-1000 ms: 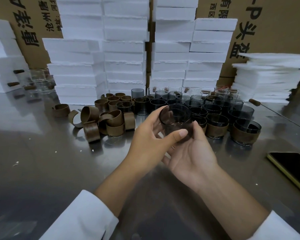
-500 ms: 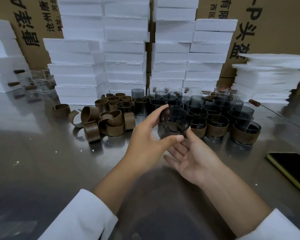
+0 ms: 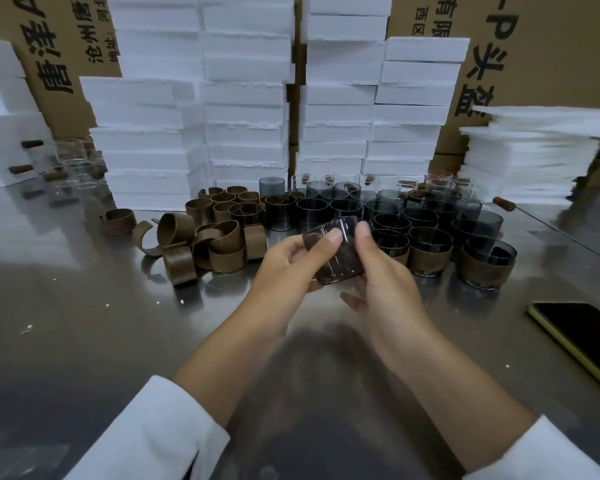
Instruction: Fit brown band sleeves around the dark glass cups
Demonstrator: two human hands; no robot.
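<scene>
Holding dark glass cup [image 3: 340, 261] tilted at frame centre | left hand [image 3: 286, 263] curled round it | right hand [image 3: 387, 282] pinching its side | brown band sleeves [image 3: 222, 244] heaped centre-left on tabletop [image 3: 84, 323]

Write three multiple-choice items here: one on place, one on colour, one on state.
1. Where do the loose brown sleeves lie? A. left of the held cup B. in a drawer C. on a chair
2. What colour is the edge of the phone? A. red B. yellow C. white
3. How is the held cup? A. upright on a shelf B. tilted, lifted off the table C. lying among the sleeves
1 A: they pile left of it. 2 B: yellow rim shows. 3 B: left hand and right hand grip it aslant.
</scene>
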